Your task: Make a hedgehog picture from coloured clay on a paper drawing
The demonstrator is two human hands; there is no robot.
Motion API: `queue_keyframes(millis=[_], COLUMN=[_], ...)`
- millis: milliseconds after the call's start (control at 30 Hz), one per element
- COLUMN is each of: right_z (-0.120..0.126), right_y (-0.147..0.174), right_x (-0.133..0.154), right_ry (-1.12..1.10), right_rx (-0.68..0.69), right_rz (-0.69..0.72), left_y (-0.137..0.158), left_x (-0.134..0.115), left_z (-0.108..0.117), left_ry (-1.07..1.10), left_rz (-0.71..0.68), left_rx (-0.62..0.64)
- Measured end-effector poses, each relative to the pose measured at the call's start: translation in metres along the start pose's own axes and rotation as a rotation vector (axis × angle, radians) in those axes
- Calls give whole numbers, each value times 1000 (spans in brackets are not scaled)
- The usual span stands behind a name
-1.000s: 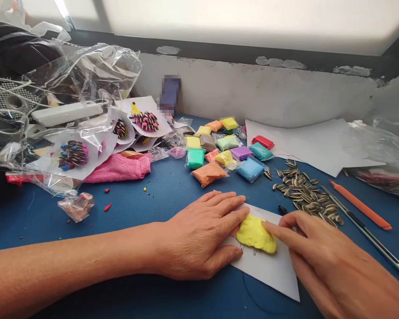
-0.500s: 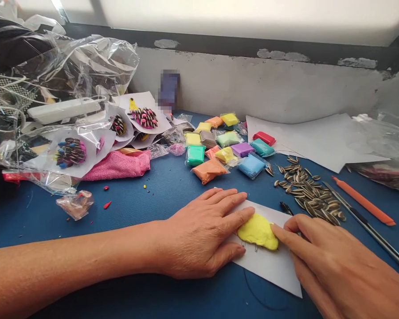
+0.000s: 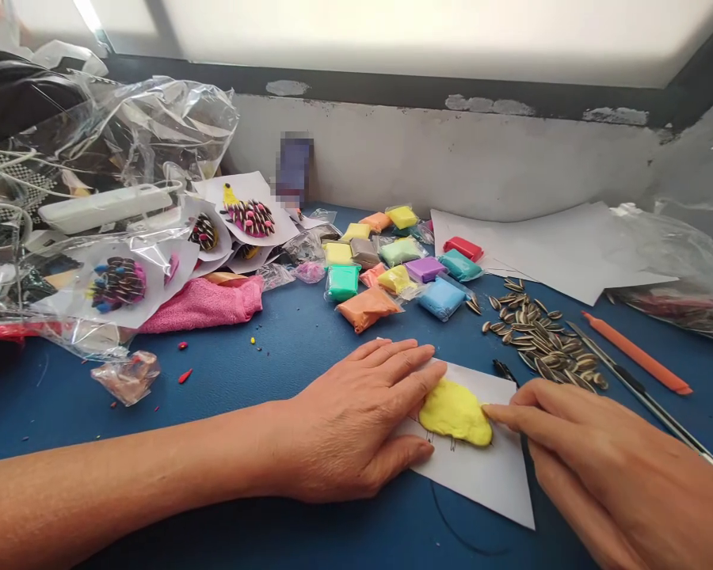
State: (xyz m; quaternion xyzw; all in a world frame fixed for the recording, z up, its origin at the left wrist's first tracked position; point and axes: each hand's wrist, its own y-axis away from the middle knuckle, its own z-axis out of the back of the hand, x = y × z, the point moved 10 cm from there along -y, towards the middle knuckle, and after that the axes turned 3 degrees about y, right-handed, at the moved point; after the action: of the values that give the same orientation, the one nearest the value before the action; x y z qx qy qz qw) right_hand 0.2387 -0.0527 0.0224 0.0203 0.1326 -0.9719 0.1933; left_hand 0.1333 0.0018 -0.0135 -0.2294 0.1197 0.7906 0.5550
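While a sheet of white paper [image 3: 487, 487] is steadied by the left hand [image 3: 362, 419], a flattened patch of yellow clay [image 3: 456, 416] is touched by the right hand [image 3: 588, 467].

With the clay taken as the clock's centre, the left hand is laid flat at nine o'clock, its thumb spread wide from the fingers and its index fingertip rested against the clay's edge; at four o'clock, the right index finger is stretched to the clay's right end, the other fingers are partly folded, and whether anything is held under that palm cannot be told. The paper is laid on a blue table [image 3: 214, 380]. Striped seeds [image 3: 535, 336] are heaped at two o'clock; an orange pen [image 3: 635, 354] is set beyond them. Wrapped colored packets [image 3: 401, 253] are clustered at eleven, and a pink cloth [image 3: 205, 305] is crumpled near ten.
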Motion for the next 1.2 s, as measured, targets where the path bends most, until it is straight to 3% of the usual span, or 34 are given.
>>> queue_keyframes(millis=[300,600,833,1000,1200], right_z=[9,-2,1,11,18], right_y=[-14,-7,-5,-11,-17], right_x=[10,5,23,23,7], right_ry=[5,64,191,161,29], right_rx=[-92,6,-57,-39,36], right_rz=[4,20,54,133,11], left_y=[3,5,4,6,6], left_x=[-5,-2,-11,-27,-31], left_z=[8,5,3,5,5], left_ry=[31,17,-33,-73,-73], left_rz=[1,17,-77,-166,-181], left_rx=[-68,-49,-34,-16,-12])
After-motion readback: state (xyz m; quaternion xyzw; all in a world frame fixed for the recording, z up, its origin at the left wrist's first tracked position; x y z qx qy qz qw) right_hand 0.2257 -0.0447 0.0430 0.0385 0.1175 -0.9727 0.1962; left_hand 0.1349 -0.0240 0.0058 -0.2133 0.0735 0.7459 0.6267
